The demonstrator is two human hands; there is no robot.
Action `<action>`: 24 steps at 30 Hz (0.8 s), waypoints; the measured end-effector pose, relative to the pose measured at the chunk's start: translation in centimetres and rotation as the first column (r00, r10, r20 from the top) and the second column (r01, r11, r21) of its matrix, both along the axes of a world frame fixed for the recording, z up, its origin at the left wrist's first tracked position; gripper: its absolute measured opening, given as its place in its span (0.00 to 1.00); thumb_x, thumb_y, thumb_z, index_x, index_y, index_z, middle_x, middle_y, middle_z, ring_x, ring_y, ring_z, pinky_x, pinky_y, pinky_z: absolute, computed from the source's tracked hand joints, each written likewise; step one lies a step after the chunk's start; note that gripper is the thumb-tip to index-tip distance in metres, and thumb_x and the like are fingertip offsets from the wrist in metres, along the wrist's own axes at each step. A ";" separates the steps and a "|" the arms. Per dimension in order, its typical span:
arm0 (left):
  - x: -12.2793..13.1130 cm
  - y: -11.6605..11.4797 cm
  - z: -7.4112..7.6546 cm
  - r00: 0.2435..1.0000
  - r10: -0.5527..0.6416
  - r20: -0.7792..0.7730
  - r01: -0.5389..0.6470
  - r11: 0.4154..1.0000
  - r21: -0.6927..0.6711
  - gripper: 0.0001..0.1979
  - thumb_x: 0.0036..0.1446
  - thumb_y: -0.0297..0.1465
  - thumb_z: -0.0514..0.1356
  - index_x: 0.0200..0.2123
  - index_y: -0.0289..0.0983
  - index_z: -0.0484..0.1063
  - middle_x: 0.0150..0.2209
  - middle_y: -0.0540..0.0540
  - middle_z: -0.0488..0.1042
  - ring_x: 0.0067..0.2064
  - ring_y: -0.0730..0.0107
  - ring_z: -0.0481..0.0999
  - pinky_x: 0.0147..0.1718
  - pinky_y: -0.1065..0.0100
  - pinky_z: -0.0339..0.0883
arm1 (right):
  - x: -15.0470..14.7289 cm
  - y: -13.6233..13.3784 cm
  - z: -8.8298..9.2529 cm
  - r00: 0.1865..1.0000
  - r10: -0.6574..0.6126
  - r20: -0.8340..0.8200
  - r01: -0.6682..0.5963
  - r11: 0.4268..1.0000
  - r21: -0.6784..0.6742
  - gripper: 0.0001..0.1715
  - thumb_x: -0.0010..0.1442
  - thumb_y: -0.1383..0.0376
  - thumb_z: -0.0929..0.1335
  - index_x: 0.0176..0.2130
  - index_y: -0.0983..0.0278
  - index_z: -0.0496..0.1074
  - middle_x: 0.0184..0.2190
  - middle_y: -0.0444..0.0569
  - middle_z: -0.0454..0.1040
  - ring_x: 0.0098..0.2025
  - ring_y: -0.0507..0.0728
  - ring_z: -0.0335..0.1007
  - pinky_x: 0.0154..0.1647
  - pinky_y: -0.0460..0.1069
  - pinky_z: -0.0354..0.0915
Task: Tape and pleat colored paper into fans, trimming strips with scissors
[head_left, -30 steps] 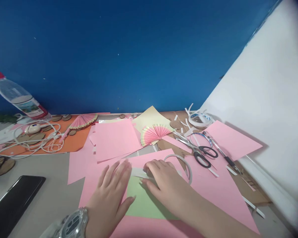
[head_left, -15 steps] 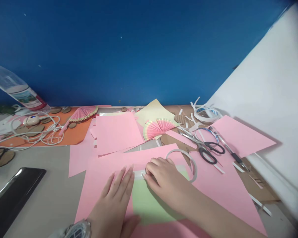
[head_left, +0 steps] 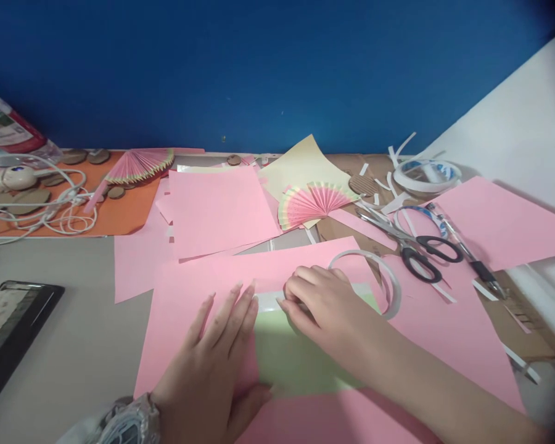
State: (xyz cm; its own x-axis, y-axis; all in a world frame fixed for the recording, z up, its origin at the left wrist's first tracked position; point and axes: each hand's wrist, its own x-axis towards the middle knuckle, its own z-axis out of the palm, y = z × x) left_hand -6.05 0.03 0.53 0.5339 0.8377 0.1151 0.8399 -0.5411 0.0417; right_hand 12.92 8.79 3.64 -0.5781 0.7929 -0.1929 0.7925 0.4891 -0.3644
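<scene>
A light green paper [head_left: 300,357] lies on a large pink sheet [head_left: 198,271], with a strip of white tape [head_left: 269,301] along its far edge. My left hand [head_left: 217,345] rests flat with fingers spread, its fingertips at the left end of the strip and its thumb by the paper's lower left side. My right hand [head_left: 319,302] is closed with curled fingers on the tape, thumb and index tip pinching at it; the exact grip is partly hidden. Just behind that hand, a white ring-shaped loop [head_left: 391,283] lies on the pink sheet.
Black-handled scissors [head_left: 420,256], a pen [head_left: 472,256] and tape rolls [head_left: 428,176] lie to the right. Pleated pink fans [head_left: 321,200], a pink square [head_left: 222,209] and yellow paper [head_left: 300,160] lie behind. At left are a phone [head_left: 23,333], white cable [head_left: 69,203] and bottle [head_left: 13,126].
The view has shifted, so the items at the back appear higher in the picture. Both hands keep nearly the same pose on the green paper and tape.
</scene>
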 end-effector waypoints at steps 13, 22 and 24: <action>-0.4 0.3 0.2 0.999 -0.031 -0.028 0.029 0.999 -0.042 0.38 0.56 0.47 0.52 0.62 0.26 0.55 0.65 0.32 0.51 0.66 0.47 0.47 0.61 0.50 0.37 | 0.2 -0.2 -0.5 1.000 -0.003 -0.020 0.003 1.000 0.012 0.12 0.63 0.70 0.61 0.27 0.63 0.62 0.29 0.44 0.65 0.34 0.55 0.60 0.37 0.52 0.50; 0.2 0.4 0.5 0.997 -0.064 -0.038 0.063 0.998 -0.021 0.35 0.55 0.41 0.53 0.62 0.26 0.55 0.66 0.35 0.51 0.66 0.50 0.48 0.60 0.50 0.40 | 0.3 -0.1 -0.3 1.000 0.010 -0.013 -0.010 1.000 0.012 0.12 0.62 0.70 0.61 0.26 0.63 0.61 0.30 0.43 0.65 0.34 0.54 0.59 0.36 0.51 0.50; 0.2 0.5 0.6 0.996 -0.079 -0.050 0.078 0.996 -0.033 0.36 0.55 0.41 0.53 0.62 0.26 0.55 0.66 0.36 0.51 0.66 0.51 0.48 0.61 0.52 0.40 | 0.3 -0.1 -0.3 1.000 0.016 -0.012 -0.016 1.000 0.024 0.12 0.62 0.70 0.61 0.26 0.63 0.62 0.29 0.43 0.65 0.33 0.54 0.58 0.36 0.51 0.50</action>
State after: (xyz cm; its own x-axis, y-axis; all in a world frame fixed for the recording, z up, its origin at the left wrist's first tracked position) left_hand -5.81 0.50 1.11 0.6027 0.7957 0.0601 0.7964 -0.6046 0.0173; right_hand 13.19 8.65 3.34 -0.5931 0.7876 -0.1671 0.7800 0.5106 -0.3616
